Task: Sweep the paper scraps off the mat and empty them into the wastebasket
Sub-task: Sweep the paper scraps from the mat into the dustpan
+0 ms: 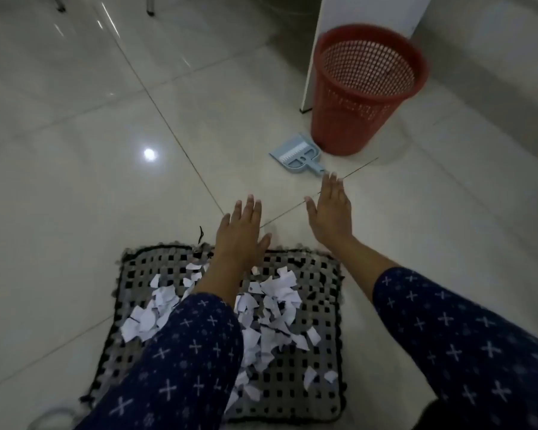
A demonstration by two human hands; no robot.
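A grey and black woven mat [311, 324] lies on the tiled floor at the bottom centre, strewn with several white paper scraps [274, 302]. A small light-blue dustpan with a brush clipped in it [295, 155] lies on the floor beyond the mat, beside a red mesh wastebasket [362, 88]. My left hand [241, 234] hovers over the mat's far edge, fingers straight, holding nothing. My right hand [331, 209] is stretched out flat above the floor, its fingertips just short of the dustpan's handle, also holding nothing.
A white panel [354, 13] stands right behind the wastebasket. Metal chair legs [149, 7] show at the top left. A pale curved object [50, 418] peeks in at the bottom left. Glossy tiles surround the mat.
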